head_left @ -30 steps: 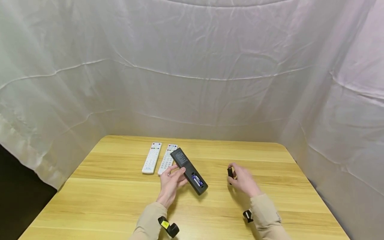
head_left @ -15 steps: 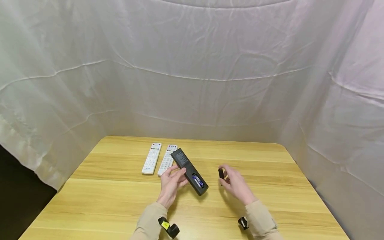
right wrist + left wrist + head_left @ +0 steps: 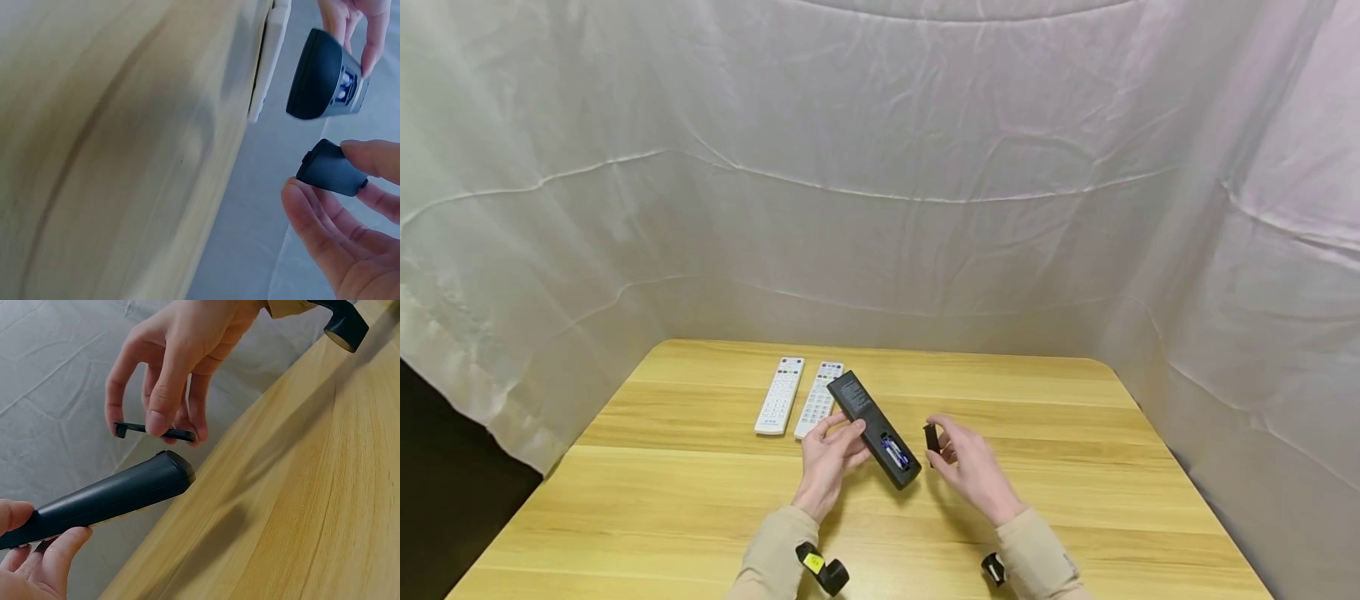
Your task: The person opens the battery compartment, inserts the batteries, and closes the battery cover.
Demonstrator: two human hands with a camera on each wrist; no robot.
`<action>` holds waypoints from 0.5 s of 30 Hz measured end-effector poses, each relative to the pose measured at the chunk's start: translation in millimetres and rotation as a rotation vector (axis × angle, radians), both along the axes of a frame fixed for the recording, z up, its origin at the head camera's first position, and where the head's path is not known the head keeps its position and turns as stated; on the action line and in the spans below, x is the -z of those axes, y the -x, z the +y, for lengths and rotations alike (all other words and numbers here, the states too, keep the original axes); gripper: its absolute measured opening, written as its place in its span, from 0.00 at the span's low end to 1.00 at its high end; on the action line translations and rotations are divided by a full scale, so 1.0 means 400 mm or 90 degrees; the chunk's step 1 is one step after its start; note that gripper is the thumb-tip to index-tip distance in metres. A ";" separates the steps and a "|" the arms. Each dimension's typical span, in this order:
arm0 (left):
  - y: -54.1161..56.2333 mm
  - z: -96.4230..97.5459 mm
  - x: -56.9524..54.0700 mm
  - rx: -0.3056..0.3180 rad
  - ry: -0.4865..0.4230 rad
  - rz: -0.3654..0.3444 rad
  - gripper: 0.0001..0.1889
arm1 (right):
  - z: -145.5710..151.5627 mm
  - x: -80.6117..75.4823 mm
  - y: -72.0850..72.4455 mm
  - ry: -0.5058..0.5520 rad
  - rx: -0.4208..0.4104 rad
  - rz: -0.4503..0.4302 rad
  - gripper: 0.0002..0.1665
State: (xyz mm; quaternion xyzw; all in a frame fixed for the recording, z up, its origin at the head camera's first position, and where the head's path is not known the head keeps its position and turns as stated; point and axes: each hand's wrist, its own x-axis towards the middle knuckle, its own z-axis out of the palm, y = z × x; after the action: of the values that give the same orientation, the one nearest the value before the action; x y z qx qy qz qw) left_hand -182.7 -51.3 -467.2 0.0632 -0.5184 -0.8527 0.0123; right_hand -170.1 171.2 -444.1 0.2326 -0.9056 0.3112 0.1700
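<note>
My left hand (image 3: 829, 460) grips a black remote control (image 3: 861, 408) by its side, back face up and raised over the table. Its battery compartment lies uncovered, with blue-and-silver batteries (image 3: 894, 452) inside. To the right of it, my right hand (image 3: 970, 467) pinches a small black battery cover (image 3: 932, 443) between thumb and fingers. In the left wrist view the cover (image 3: 156, 430) is just above the remote's end, with a gap between them. The right wrist view shows the cover (image 3: 333, 169) by its outer face, clips at its edges, apart from the remote (image 3: 325, 78).
Two white remote controls, one at the left (image 3: 780, 396) and one beside it (image 3: 817, 400), lie buttons up on the wooden table (image 3: 685, 500). The black remote overlaps the nearer one in the head view. Pale curtains (image 3: 895, 250) enclose the table's back and sides.
My right hand has moved left with the battery cover, closing in on the black remote. The left hand and the remote have stayed almost still.
</note>
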 end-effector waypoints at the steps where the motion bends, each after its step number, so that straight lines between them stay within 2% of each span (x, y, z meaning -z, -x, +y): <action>1: 0.000 0.000 0.001 0.001 0.000 0.000 0.25 | -0.004 -0.001 -0.002 0.005 0.000 0.000 0.28; 9: 0.000 0.002 0.001 0.006 0.000 0.002 0.26 | -0.039 -0.009 -0.013 0.029 -0.010 -0.021 0.28; 15: -0.001 0.004 0.004 0.011 0.006 -0.003 0.26 | -0.065 -0.012 -0.019 0.022 -0.006 0.000 0.28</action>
State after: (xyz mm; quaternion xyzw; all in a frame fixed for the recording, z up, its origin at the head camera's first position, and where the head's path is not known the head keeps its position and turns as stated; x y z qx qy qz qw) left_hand -182.2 -49.5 -468.9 0.0608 -0.5231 -0.8501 0.0037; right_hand -162.5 145.1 -439.5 0.2341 -0.8989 0.3276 0.1728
